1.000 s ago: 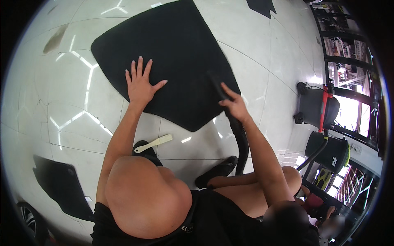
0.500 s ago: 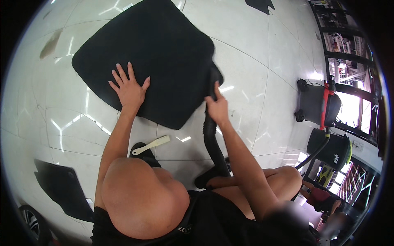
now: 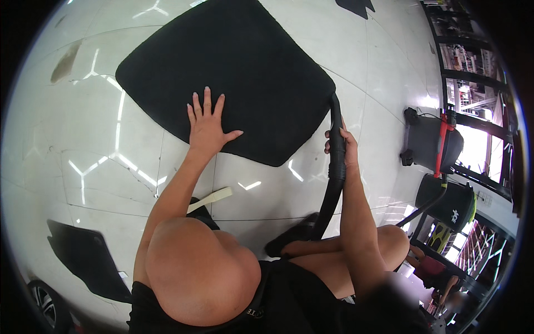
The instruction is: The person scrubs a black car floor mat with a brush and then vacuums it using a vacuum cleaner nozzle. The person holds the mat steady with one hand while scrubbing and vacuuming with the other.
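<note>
A large black floor mat (image 3: 233,72) lies on the pale tiled floor. My left hand (image 3: 207,128) rests flat on its near part, palm down, fingers and thumb spread. At the mat's right corner, my right hand (image 3: 346,146) is wrapped round a black vacuum hose (image 3: 335,153) with a narrow end piece. The tip of that piece meets the mat's right corner; below my hand, the hose runs down beside my right foot. Near my left foot lies a cream, flat-handled tool (image 3: 218,195), partly hidden behind my forearm and knee.
Another dark mat (image 3: 89,259) is at the lower left, beside a car wheel (image 3: 44,303). A dark piece (image 3: 356,6) lies at the far top. On the right stand a wheeled machine (image 3: 428,139) with a red handle and a dark bin (image 3: 442,200). Another person (image 3: 439,273) is at the lower right.
The mat has shifted right and lies flatter at its right corner. My left hand has moved right with it. My right hand and the hose have swung right, off the mat's near-right side.
</note>
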Demonstrator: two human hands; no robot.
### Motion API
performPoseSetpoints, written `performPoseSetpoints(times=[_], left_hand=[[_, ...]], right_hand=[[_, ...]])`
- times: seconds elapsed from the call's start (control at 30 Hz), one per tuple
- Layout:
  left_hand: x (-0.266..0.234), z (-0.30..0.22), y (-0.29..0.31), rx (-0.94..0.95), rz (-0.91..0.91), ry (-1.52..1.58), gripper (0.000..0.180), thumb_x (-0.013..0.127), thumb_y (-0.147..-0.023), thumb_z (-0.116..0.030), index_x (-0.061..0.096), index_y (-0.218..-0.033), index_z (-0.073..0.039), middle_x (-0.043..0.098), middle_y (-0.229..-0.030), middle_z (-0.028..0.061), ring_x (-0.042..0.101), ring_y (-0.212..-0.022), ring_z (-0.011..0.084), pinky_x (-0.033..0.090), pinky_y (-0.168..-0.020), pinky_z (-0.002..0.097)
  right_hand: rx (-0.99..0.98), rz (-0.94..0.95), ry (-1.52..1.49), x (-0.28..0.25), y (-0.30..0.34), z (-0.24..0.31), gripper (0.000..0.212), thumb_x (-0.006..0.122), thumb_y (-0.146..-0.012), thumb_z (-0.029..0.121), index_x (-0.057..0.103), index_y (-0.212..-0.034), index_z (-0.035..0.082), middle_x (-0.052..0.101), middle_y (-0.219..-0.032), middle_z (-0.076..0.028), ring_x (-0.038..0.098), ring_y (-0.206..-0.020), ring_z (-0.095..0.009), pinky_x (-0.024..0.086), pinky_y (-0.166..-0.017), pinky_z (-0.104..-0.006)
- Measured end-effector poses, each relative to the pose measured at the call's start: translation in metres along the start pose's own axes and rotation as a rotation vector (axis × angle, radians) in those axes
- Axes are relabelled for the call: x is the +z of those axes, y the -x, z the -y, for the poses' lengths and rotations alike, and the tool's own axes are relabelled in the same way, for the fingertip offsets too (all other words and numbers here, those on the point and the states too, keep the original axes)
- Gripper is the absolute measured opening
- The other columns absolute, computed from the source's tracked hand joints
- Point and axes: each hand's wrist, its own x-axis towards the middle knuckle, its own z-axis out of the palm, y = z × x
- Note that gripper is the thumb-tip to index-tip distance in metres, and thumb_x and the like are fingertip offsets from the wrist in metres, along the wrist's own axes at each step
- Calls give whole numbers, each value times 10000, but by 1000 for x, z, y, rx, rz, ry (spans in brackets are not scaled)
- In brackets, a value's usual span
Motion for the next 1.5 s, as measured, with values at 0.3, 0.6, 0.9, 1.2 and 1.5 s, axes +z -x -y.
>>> performPoseSetpoints(times=[0.3, 0.6, 0.9, 1.2, 1.5], left_hand=[[-46, 31, 1, -213, 21, -114, 1167, 908, -793, -678, 449, -1707, -115, 249, -1833, 232, 150, -1703, 498, 119, -1341, 725], [-9, -9, -5, -4, 19, 32, 1369, 962, -694, -662, 310, -1761, -105, 169, -1864, 175, 118, -1721, 441, 103, -1366, 672], [3, 2, -4, 35, -94, 115, 1368, 998, -644, -624, 361, -1726, -82, 234, -1848, 152, 165, -1718, 405, 119, -1378, 639], [3, -1, -4, 74, -161, 155, 1228, 989, -724, -514, 397, -1674, -9, 300, -1814, 181, 194, -1712, 402, 129, -1378, 636], [6, 1, -11, 92, -205, 234, 1246, 991, -755, -489, 348, -1700, 8, 322, -1799, 193, 211, -1707, 402, 141, -1382, 623]], right_hand=[[-154, -33, 33, 56, 12, -12, 680, 568, -1026, 336, 505, -1671, 132, 699, -1021, -158, 699, -653, -248, 619, -595, -366], [-283, 250, 793, 172, 2, -73, 879, 726, -930, 54, 412, -1746, 146, 599, -1639, -205, 550, -1482, -235, 384, -1238, -306], [-392, 390, 879, 180, -2, -58, 894, 712, -920, 50, 399, -1752, 150, 594, -1651, -201, 571, -1496, -273, 387, -1269, -354], [-200, 348, 756, 171, -5, -52, 879, 748, -868, 36, 471, -1702, 79, 527, -1716, -189, 534, -1552, -286, 375, -1291, -352], [-112, 31, 661, 179, -12, -37, 870, 770, -859, 121, 513, -1690, 132, 791, -1196, -188, 774, -933, -259, 619, -914, -338]])
